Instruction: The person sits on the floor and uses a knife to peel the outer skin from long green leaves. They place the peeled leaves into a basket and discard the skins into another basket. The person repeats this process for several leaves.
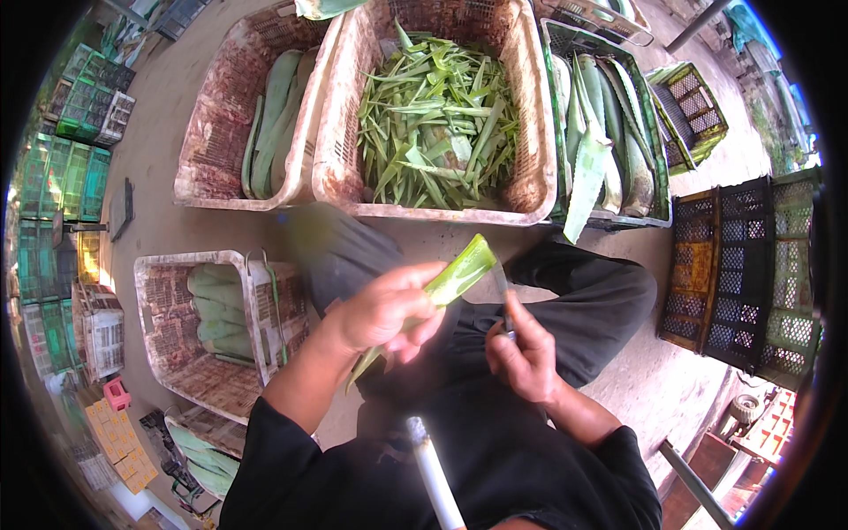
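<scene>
My left hand [391, 311] grips an aloe vera leaf [462, 270] above my lap; its upper end is cut and its pointed end hangs below the hand. My right hand [523, 348] is closed around the handle of a small knife [500, 278], whose blade stands beside the cut end of the leaf. Whether the blade touches the leaf I cannot tell. Beyond my knees, a stained plastic crate [450, 215] holds a heap of thin green aloe trimmings [424, 119]. A lit cigarette [437, 474] juts into view at the bottom.
Whole aloe leaves [609, 126] lie in a green crate [662, 205] at the right and in a stained crate [205, 146] at the left. Another crate [149, 318] by my left side holds stacked leaves [222, 311]. Dark mesh crates [735, 271] stand at far right.
</scene>
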`<state>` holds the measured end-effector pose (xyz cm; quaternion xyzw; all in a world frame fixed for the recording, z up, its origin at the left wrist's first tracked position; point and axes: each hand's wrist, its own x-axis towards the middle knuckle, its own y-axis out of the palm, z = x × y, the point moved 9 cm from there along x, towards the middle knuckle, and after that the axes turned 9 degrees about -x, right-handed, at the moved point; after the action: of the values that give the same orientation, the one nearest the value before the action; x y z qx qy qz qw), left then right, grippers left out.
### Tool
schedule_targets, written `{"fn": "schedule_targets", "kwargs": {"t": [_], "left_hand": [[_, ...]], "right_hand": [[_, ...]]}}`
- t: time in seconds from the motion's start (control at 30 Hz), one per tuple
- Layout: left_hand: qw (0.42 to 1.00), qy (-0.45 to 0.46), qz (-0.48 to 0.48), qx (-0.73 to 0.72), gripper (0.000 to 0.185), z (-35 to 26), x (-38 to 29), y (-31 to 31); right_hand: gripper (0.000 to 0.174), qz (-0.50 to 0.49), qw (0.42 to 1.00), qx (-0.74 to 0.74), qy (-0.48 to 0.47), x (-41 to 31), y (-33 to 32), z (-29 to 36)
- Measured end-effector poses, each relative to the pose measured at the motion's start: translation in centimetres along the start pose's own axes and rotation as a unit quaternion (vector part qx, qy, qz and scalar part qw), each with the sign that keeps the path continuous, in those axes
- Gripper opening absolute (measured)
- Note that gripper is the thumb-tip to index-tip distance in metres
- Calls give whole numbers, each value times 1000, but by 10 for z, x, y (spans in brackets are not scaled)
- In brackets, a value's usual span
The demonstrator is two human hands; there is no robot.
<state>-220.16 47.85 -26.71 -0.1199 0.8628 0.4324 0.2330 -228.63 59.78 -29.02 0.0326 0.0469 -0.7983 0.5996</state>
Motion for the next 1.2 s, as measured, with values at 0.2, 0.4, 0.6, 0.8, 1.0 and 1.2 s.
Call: {"fn": "schedule_targets", "kwargs": {"t": [0.2, 0.4, 0.6, 0.8, 1.0, 1.2], "left_hand": [[1000, -2, -4, 6, 52, -1, -1, 1], [1000, -8, -10, 14, 52, -1, -2, 1], [1000, -9, 4, 17, 52, -1, -3, 2], [1000, 27, 10, 9, 42, -12, -7, 1], [1000, 9, 25, 17, 41, -8, -1, 7], [1000, -4, 1, 15, 52, -5, 2, 4]], "right_hand": [[60, 25, 998, -39, -45, -2, 5, 8], [62, 37, 998, -7, -49, -2, 5, 9], [63, 20, 998, -35, -48, -3, 2, 3], [62, -37, 998, 19, -38, -3, -13, -1], [64, 8, 995, -67, -71, 1, 1, 14], [64, -4, 1000, 25, 15, 3, 2, 4]]}}
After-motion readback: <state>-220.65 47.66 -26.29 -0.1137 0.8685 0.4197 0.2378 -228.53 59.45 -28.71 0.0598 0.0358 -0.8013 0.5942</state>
